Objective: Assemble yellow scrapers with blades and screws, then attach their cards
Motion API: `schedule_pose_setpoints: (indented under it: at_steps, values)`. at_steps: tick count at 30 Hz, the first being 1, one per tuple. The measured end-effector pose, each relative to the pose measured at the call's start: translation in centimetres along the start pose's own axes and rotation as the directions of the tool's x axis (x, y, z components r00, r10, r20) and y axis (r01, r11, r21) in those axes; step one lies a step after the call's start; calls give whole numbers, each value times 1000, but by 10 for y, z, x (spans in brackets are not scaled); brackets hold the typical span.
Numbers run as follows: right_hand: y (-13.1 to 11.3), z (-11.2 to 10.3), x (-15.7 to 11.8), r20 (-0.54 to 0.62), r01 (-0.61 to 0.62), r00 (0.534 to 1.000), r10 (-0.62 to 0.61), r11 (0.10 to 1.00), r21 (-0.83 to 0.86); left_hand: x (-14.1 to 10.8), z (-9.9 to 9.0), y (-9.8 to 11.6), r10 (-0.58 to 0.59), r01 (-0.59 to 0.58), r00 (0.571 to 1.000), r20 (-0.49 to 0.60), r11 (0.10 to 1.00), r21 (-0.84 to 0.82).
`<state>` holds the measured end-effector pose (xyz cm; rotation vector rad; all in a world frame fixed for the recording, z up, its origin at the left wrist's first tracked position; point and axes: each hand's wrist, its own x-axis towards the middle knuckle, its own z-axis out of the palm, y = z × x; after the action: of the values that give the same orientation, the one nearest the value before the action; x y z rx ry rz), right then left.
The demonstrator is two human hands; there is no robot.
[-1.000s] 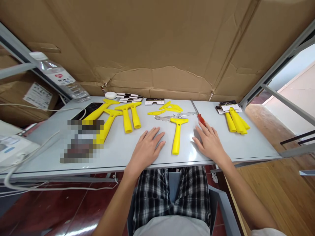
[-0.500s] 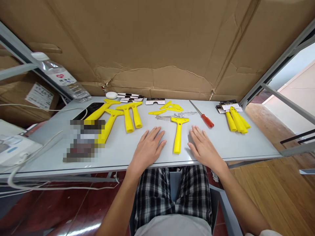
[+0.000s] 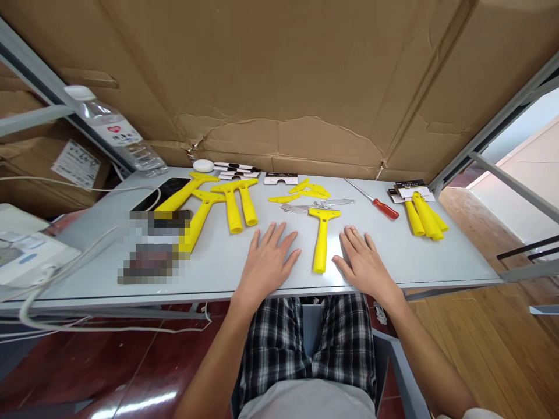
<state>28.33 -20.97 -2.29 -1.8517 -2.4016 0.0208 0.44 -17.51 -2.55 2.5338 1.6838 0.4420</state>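
Observation:
My left hand (image 3: 271, 259) lies flat on the grey table (image 3: 209, 265), fingers spread, holding nothing. Flat on the other side, my right hand (image 3: 365, 259) also has its fingers stretched out and holds nothing. Between them, touching neither, lies a yellow T-shaped scraper handle (image 3: 321, 241), its head pointing away from me. Just beyond its head are thin metal strips (image 3: 336, 202) and small metal bits that look like screws. Several flat yellow cover pieces (image 3: 317, 191) lie behind those. A screwdriver (image 3: 385, 209) with a red handle rests to the right, beyond my right hand.
More yellow scraper handles (image 3: 233, 209) lie left of centre, near a dark phone (image 3: 174, 187) and a blurred-out item (image 3: 152, 250). Yellow scrapers with cards (image 3: 421, 218) sit at right. A leaning water bottle (image 3: 117, 137), white cables and a cardboard wall (image 3: 279, 75) border the table.
The whole view has shifted slightly, so things appear a little further right. The screwdriver has also rolled a bit to the right. Both hands stay flat on the table.

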Motion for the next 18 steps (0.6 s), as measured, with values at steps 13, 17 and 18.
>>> schedule_pose_setpoints:
  at_steps: [13, 17, 18]
  values:
    - [-1, 10, -1, -80, -105, 991, 108, 994, 35, 0, -1, 1, 0, 0, 1000, -18, 1000, 14]
    - [0, 5, 2, -15, -120, 993, 120, 993, 22, 1, 1, 1, -2, 2, 1000, -9, 1000, 13]
    - [0, 3, 3, -3, -117, 993, 117, 993, 22, 1, 1, 1, -4, 4, 1000, -9, 1000, 9]
